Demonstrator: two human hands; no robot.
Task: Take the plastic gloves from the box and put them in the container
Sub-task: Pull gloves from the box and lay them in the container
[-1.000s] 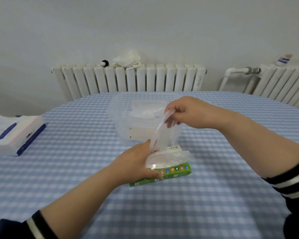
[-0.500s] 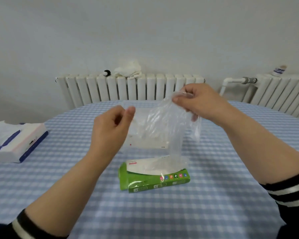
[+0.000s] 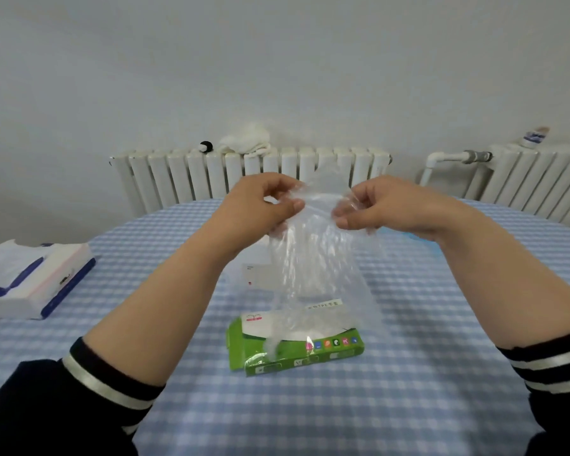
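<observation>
green glove box (image 3: 297, 352): small print with "TPE" on the white top, rest too small to read | row of coloured icons on front edge | pink logo unreadable

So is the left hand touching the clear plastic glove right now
Touching. The head view shows the left hand pinching the top edge of the clear plastic glove between thumb and fingers, while the right hand grips the other corner.

The box (image 3: 293, 343) lies on the tabletop (image 3: 408, 373), the container (image 3: 260, 274) behind it (tissues (image 3: 33, 284) far left), radiators (image 3: 250, 176) beyond.
</observation>
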